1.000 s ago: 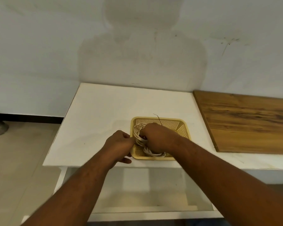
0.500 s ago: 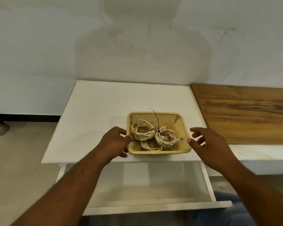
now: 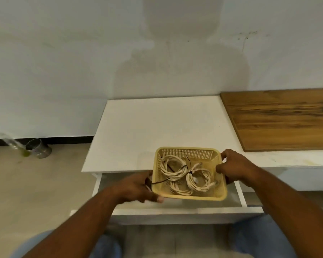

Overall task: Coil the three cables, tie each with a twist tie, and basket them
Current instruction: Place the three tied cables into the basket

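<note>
1. One metal can [image 3: 38, 150] is lying on the floor at far left, well apart from the work and playing no part in it.
2. The left grip [image 3: 138, 185] is curling round the left wall of the basket [image 3: 186, 149], fingers underneath, probably to take the weight from below. A loose black tie end [image 3: 158, 182] is trailing over that rim toward the hand; I cannot tell whether the fingers are pinching it as well.
3. The basket is being held level between both hands. Its far side is sitting over the front edge of the white desk [image 3: 157, 127] and its near side is hanging over the open drawer [image 3: 175, 211]. Whether it is touching the desk is unclear.
4. Three pale cables are lying coiled inside the basket: one at left [image 3: 172, 168], one at right [image 3: 199, 180] and a smaller one in front [image 3: 179, 189]. A dark twist tie [image 3: 186, 161] is cinching the two larger coils where they are meeting, so the bundles are keeping their shape. The task is looking essentially finished.
5. The right grip [image 3: 233, 168] is pinching the right wall, thumb inside and fingers outside, balancing the left hand's hold.
6. A wooden board [image 3: 280, 120] is lying flat at far right, uninvolved.
</note>
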